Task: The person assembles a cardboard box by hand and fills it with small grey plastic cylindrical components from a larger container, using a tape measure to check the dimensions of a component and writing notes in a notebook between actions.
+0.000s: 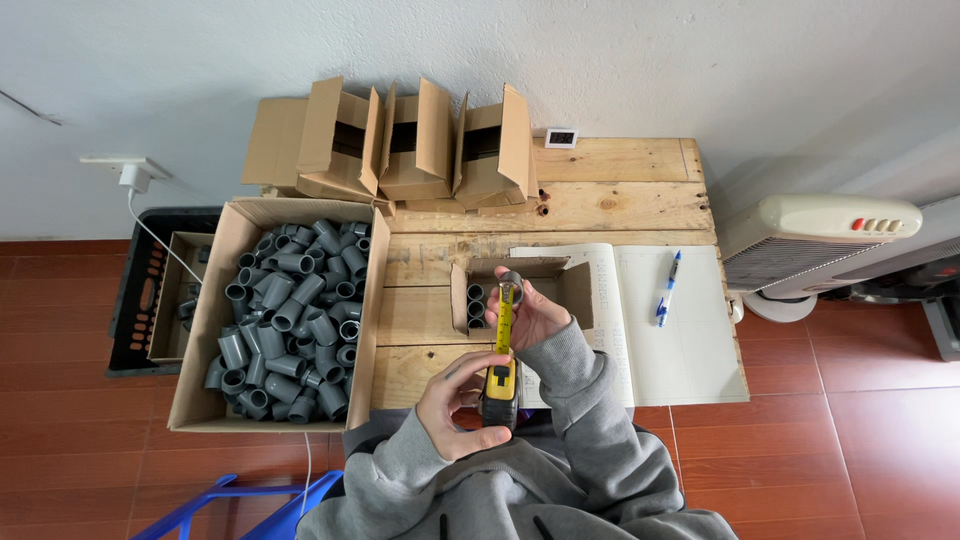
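My left hand [455, 405] grips a yellow and black tape measure [499, 392] near the table's front edge. Its yellow blade [505, 320] runs up to a grey pipe fitting [511, 282] that my right hand [528, 312] holds over a small open cardboard box [575, 290]. Grey fittings stand in the left part of that small box. A large open carton [205, 330] at the left of the table is full of several grey pipe fittings [292, 320].
An open notebook [680, 330] with a blue pen [667, 288] lies on the wooden table [620, 195] to the right. Three empty open cartons [420, 145] and a small digital clock [561, 137] stand at the back. A white heater [815, 240] is right, a black crate [135, 300] left.
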